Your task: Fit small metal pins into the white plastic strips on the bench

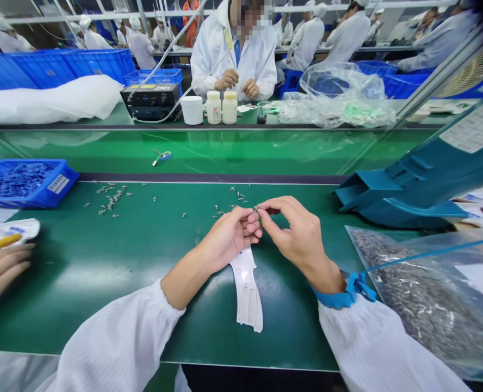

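Over the green work surface, my left hand [234, 231] and my right hand [296, 228] meet at their fingertips. Pinched between the right thumb and forefinger is a small metal part [255, 208], which the left fingertips also touch; its exact kind is too small to make out. Below the left hand lies a white curved plastic piece [247, 296], its upper end hidden by that hand. More small metal parts [240, 197] are scattered just beyond my fingers. A blue wrist strap [341, 296] with a cord circles my right wrist.
Left, a blue bin [62, 185] holds blue pieces, near a co-worker's hand [0, 272] with a yellow tool. A loose cluster of metal parts [111, 201] lies nearby. Right are a teal plastic housing [404, 198] and a clear bag [425, 294] of small metal parts. Someone sits opposite.
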A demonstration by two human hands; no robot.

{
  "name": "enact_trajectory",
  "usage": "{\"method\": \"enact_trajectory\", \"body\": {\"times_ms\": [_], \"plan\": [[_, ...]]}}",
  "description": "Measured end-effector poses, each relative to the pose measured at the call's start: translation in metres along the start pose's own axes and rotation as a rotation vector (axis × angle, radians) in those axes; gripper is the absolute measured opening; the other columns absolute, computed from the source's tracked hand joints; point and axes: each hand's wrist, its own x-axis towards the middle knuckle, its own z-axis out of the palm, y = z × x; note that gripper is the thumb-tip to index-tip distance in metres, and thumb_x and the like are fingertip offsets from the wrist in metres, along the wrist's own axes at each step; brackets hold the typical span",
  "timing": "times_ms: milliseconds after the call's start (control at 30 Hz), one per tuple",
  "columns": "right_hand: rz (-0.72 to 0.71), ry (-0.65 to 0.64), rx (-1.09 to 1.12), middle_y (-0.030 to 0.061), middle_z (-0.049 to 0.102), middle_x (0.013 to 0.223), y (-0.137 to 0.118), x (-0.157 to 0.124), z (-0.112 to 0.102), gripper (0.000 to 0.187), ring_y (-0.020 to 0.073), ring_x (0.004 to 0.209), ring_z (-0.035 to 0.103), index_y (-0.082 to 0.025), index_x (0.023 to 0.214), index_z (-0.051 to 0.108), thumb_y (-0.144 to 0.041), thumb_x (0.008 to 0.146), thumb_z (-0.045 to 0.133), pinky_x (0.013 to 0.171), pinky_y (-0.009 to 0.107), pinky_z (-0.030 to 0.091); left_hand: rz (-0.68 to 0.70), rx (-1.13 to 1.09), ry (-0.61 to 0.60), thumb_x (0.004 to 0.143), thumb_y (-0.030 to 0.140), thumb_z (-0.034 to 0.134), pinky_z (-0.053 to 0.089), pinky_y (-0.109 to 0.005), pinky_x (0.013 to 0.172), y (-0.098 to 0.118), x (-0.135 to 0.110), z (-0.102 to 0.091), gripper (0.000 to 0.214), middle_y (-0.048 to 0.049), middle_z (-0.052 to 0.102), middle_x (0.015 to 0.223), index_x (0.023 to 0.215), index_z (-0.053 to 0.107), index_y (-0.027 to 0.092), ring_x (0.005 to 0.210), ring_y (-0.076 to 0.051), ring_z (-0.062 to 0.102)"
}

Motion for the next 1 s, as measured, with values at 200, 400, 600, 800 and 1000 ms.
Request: {"method": "enact_trajectory", "body": {"times_ms": [200,400,600,800,1000], "plan": [[0.043,-0.011,-0.017,0.0033,0.071,0.089,0.003,0.000,-0.001,0.008,0.0179,0.080,0.065,-0.024,0.096,0.064,-0.023,0.096,0.056,0.074,0.034,0.054,0.410,0.558,0.163,0.086,0.039,0.062,0.048,-0.025,0.068,0.002,-0.001,-0.007,0.023,0.0004,0.063,0.072,0.080,0.067,0.018,0.070,-0.012,0.058],[0.034,-0.013,0.002,0.0036,0.071,0.089,0.000,0.000,-0.003,0.008,0.0179,0.080,0.065,-0.023,0.096,0.064,-0.023,0.096,0.056,0.074,0.034,0.054,0.452,0.592,0.156,0.086,0.037,0.066,0.050,-0.026,0.070,0.004,-0.005,-0.007,0.021,-0.0010,0.068,0.076,0.084,0.069,0.016,0.073,-0.013,0.063],[0.025,-0.002,0.024,0.0029,0.070,0.088,-0.002,0.001,-0.004,0.008,0.0173,0.079,0.064,-0.023,0.095,0.064,-0.022,0.096,0.056,0.074,0.033,0.053,0.429,0.538,0.157,0.084,0.040,0.069,0.051,-0.026,0.071,0.005,-0.005,-0.005,0.023,-0.0017,0.069,0.078,0.085,0.070,0.017,0.074,-0.013,0.064],[0.104,0.009,0.095,0.0015,0.069,0.085,-0.005,0.001,-0.004,0.006,0.0162,0.077,0.064,-0.023,0.091,0.064,-0.020,0.093,0.059,0.072,0.031,0.053,0.445,0.473,0.133,0.079,0.033,0.074,0.053,-0.027,0.073,0.009,-0.005,-0.006,0.020,-0.0022,0.072,0.086,0.092,0.071,0.018,0.078,-0.013,0.066],[0.252,0.005,0.229,0.0002,0.069,0.085,-0.007,-0.001,-0.001,0.004,0.0149,0.075,0.063,-0.022,0.090,0.064,-0.022,0.091,0.060,0.072,0.030,0.053,0.561,0.690,0.212,0.086,0.030,0.068,0.052,-0.027,0.075,0.007,-0.008,-0.005,0.011,-0.0021,0.074,0.089,0.091,0.072,0.020,0.081,-0.014,0.067]]}}
